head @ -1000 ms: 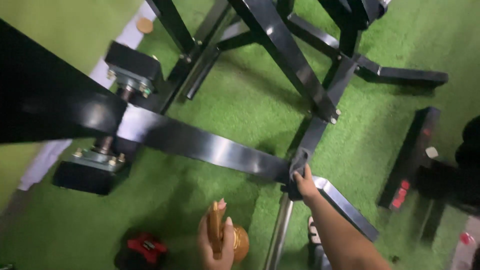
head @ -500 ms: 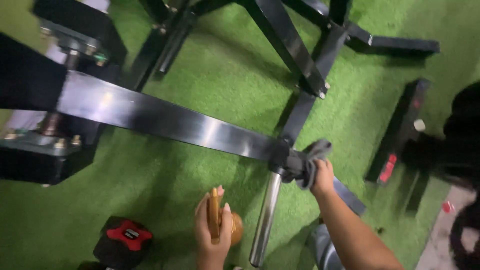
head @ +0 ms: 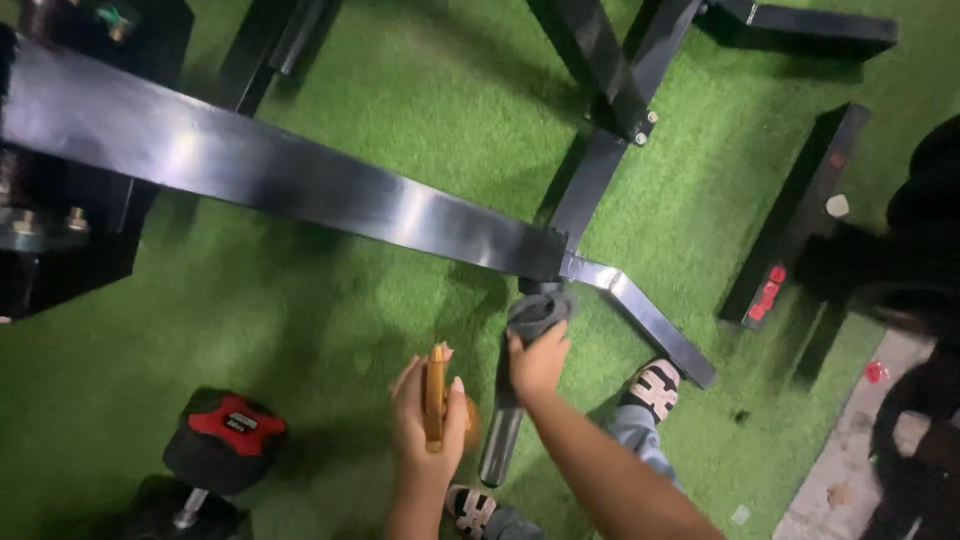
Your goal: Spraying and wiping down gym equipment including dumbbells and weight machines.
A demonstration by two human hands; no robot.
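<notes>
Right hand (head: 538, 362) presses grey cloth (head: 535, 312) on steel peg (head: 503, 425); left hand (head: 425, 420) grips amber bottle (head: 437, 405).

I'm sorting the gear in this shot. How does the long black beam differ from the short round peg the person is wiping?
The beam is flat-sided, glossy black and long, running slantwise across the view; the peg is round, silvery and short. The beam is untouched; the right hand presses a grey cloth on the peg's upper end. The left hand holds a gold bottle beside the peg. Both are shiny metal parts of one frame above green turf.
</notes>
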